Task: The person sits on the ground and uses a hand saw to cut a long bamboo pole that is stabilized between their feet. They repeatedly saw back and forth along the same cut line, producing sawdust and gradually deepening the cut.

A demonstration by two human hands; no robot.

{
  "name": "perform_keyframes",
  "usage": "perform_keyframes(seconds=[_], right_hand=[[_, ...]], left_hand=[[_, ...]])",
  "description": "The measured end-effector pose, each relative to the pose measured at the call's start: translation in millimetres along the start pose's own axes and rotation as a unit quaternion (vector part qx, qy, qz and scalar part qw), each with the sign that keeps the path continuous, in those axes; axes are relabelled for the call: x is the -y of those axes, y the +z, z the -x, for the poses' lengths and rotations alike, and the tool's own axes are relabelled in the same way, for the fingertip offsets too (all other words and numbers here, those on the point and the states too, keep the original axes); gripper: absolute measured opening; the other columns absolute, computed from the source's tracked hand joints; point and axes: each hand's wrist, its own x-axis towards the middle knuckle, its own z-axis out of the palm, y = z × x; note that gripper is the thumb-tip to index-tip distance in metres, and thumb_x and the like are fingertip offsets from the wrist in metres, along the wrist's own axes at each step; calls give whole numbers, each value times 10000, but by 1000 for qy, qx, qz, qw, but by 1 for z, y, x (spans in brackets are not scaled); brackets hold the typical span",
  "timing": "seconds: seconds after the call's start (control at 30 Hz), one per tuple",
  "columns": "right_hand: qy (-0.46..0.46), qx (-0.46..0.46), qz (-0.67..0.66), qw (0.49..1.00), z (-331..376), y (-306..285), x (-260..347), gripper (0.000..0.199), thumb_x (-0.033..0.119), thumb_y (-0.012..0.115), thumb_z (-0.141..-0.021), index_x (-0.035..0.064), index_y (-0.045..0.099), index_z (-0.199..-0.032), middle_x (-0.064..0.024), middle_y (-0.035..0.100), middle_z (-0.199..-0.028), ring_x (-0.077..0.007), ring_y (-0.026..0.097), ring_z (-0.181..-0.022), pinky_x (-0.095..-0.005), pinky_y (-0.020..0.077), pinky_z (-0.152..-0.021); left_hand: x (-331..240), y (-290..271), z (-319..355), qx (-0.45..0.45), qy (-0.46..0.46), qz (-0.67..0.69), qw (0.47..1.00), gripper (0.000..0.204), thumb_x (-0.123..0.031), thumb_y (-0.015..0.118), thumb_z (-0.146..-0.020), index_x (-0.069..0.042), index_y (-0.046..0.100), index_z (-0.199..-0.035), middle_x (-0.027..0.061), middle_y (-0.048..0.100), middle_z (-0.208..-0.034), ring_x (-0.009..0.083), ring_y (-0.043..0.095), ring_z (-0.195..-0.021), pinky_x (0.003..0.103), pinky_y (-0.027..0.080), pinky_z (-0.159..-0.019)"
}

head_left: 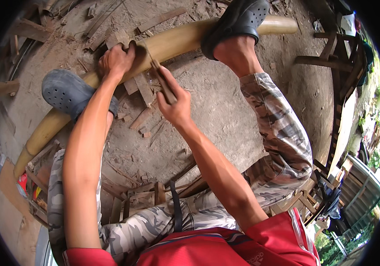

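Note:
A long, yellowish bamboo pole (pixel 172 42) lies across the ground in front of me, from far right to near left. My left hand (pixel 115 61) rests on it with bent fingers, gripping it beside a dark patch on its surface. Closed around a wooden handle, my right hand (pixel 176 104) holds a thin-bladed hand tool (pixel 167 86). Its blade meets the pole just right of my left hand. The blade shows nearly edge-on, so I cannot tell whether it is a saw or a knife. Dark clogs (pixel 236 24) on both my feet press against the pole.
Wood blocks (pixel 145 90) lie under and beside the pole. Offcuts and chips are scattered over the dirt floor (pixel 216 106). Dark wooden framing (pixel 332 62) stands at the right, and boards (pixel 32 30) lie at the far left. Wooden slats (pixel 154 195) show beneath my legs.

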Motion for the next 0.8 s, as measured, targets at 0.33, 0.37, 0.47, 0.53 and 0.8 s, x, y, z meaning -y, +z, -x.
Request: perform_keyframes(seconds=[0.33,0.37,0.47,0.53,0.8], right_hand=[[36,8,37,999,5,-10,28,652,-64,592,-830,60,513,-1466,-213,642,-1339,-304,645,-1213,-344,508,-1005],[60,15,21,998,-5,-6,36,649,-63,593,-833,56,510,-1466,-214,640,-1342,-303,628,-1237,-347,497,-1024],[13,32,66,997,14,-21,45,651,-66,596,-831,46,504,-1466,-216,629,-1355,-301,597,-1273,-355,477,-1059],[3,50,120,992,61,-46,56,661,-77,584,-819,26,496,-1466,-221,614,-1371,-311,589,-1274,-358,478,-1066],[81,55,61,993,-37,-4,85,645,-42,588,-822,63,526,-1456,-189,624,-1379,-296,583,-1300,-364,433,-1103]], left_hand=[[5,17,0,-110,44,10,993,497,-527,520,-915,-84,720,-1021,215,723,-1023,405,656,-1069,508,477,-959],[4,13,-3,-91,48,12,995,490,-520,524,-920,-81,720,-1012,210,725,-1027,405,656,-1069,499,478,-964],[2,2,3,-54,20,22,998,497,-525,525,-919,-78,722,-1013,205,727,-1024,407,659,-1060,493,484,-955],[7,6,-2,-47,9,22,999,500,-527,517,-925,-76,717,-1003,186,723,-1076,379,641,-1114,520,439,-1009],[5,34,0,-99,48,22,994,513,-516,499,-948,-59,683,-1089,182,683,-1203,358,587,-1225,562,349,-1101]])
